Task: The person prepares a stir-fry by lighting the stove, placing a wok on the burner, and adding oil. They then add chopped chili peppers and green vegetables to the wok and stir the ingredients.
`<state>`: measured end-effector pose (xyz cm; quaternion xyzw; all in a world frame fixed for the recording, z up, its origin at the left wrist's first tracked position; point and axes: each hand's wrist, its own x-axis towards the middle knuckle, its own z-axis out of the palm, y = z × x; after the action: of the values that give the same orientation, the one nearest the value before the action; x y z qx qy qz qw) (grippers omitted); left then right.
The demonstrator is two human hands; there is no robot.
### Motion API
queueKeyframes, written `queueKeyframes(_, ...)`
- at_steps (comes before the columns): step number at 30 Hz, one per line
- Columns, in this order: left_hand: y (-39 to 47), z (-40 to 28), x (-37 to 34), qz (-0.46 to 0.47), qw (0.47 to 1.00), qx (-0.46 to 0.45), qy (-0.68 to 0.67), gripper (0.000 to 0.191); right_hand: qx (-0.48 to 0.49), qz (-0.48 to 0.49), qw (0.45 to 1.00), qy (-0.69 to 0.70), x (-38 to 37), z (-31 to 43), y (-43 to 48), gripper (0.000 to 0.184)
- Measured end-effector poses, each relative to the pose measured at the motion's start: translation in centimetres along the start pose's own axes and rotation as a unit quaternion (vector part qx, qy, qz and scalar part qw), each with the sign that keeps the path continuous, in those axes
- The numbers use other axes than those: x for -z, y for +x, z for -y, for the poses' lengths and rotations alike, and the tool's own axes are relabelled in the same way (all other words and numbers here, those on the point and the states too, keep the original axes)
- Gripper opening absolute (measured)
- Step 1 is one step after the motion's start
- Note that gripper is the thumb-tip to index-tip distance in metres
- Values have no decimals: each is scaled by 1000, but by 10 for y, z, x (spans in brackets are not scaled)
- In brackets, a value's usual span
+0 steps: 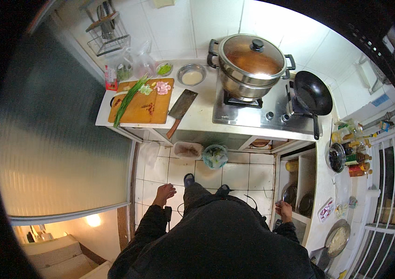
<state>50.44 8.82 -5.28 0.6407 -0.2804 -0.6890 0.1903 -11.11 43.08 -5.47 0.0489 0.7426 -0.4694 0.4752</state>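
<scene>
My left hand (pixel 166 193) hangs over the tiled floor, fingers loosely curled, holding nothing that I can see. My right hand (pixel 283 208) is beside the cabinet shelves on the right; its fingers are bent, and whether something small is between them cannot be told. On the counter ahead lies a wooden cutting board (pixel 138 115) with green chives (pixel 127 101), chopped scallion (pixel 145 89) and pink meat pieces (pixel 163 88). A cleaver (pixel 182 106) rests to its right, handle over the counter edge. A lidded steel steamer pot (pixel 253 66) stands on the gas stove (pixel 246 117), with a black wok (pixel 312 94) at its right.
A steel bowl (pixel 191 74) holds pale liquid. On the floor below the counter stand a lined bin (pixel 215 157) and a plastic tub (pixel 188 150). Bottles (pixel 357 158) line the right counter, farther along a bowl of shredded food (pixel 338 241). A ribbed glass door (pixel 65 139) is left.
</scene>
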Motion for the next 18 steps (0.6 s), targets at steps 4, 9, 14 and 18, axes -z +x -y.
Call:
queueKeyframes(4,-13,40,37,-6,998,24,-66,39,-63,-2,998,-4,-11,-21,-1,24)
queueKeyframes(9,-14,106,108,-16,985,132,-111,22,-58,-16,998,-26,-47,-29,-30,34)
queueKeyframes(14,13,119,185,134,978,122,-102,29,-70,-17,997,-19,-107,-11,-54,42)
queueKeyframes(18,38,80,204,11,991,99,-92,27,-73,-27,995,-70,-155,-4,-65,41)
